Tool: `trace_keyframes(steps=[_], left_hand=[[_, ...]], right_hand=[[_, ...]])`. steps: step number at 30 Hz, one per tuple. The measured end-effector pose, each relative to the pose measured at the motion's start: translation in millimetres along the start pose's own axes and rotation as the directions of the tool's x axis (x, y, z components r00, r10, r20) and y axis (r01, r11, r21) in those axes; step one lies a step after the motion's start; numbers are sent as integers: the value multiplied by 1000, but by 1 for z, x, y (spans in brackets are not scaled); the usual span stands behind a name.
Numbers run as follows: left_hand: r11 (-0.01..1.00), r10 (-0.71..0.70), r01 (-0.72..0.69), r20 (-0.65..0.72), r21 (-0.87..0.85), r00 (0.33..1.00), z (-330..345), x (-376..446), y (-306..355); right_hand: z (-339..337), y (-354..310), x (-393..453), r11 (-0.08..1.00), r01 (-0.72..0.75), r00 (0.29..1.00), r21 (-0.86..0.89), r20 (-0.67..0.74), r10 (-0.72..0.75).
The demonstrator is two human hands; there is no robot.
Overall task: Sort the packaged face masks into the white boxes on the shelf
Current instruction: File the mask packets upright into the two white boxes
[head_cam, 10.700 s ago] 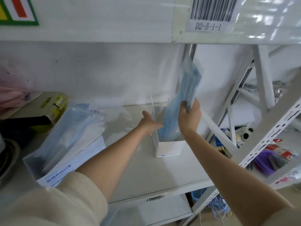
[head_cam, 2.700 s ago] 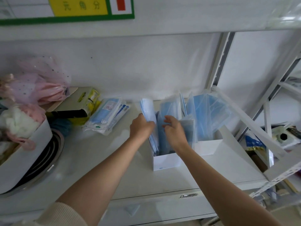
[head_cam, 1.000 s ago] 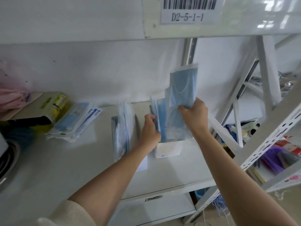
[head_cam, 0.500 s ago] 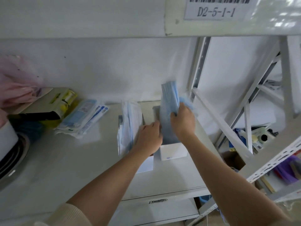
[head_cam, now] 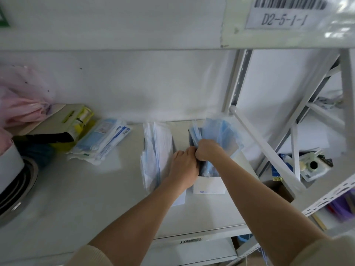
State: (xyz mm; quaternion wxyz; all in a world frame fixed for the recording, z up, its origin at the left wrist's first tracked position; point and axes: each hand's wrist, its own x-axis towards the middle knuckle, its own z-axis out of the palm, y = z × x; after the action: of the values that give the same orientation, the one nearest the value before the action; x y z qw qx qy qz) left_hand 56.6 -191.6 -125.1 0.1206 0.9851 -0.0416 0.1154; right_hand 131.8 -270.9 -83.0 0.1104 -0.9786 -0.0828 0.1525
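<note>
My right hand (head_cam: 207, 151) grips the clear-wrapped blue face masks (head_cam: 221, 134) standing in the right white cardboard box (head_cam: 209, 186), my left hand (head_cam: 184, 169) presses flat beside its left edge, bare white shelf (head_cam: 76, 198) lying leftward.

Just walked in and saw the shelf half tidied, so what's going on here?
A person is filing packaged face masks into two white boxes on the shelf. The right hand grips blue mask packs and pushes them down into the right box. The left hand rests between the boxes, steadying them. The left box already holds packs, and a loose pile still lies on the shelf.
</note>
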Motion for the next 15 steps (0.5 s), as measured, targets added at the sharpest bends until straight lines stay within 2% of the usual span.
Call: trace_keyframes(steps=[2, 5, 10, 15], left_hand=[[995, -34, 33, -9, -94, 999, 2, 1, -1], [962, -124, 120, -1, -247, 992, 3, 1, 0], [966, -122, 122, 13, -229, 992, 10, -1, -2], [964, -143, 128, -51, -235, 988, 14, -1, -4]], right_hand=[[5, -2, 4, 994, -28, 999, 109, -33, 31], [11, -2, 8, 957, -1, 975, 290, -211, 65], [6, -1, 11, 996, 32, 999, 80, -24, -30], [3, -4, 15, 991, 27, 999, 128, -42, -22]])
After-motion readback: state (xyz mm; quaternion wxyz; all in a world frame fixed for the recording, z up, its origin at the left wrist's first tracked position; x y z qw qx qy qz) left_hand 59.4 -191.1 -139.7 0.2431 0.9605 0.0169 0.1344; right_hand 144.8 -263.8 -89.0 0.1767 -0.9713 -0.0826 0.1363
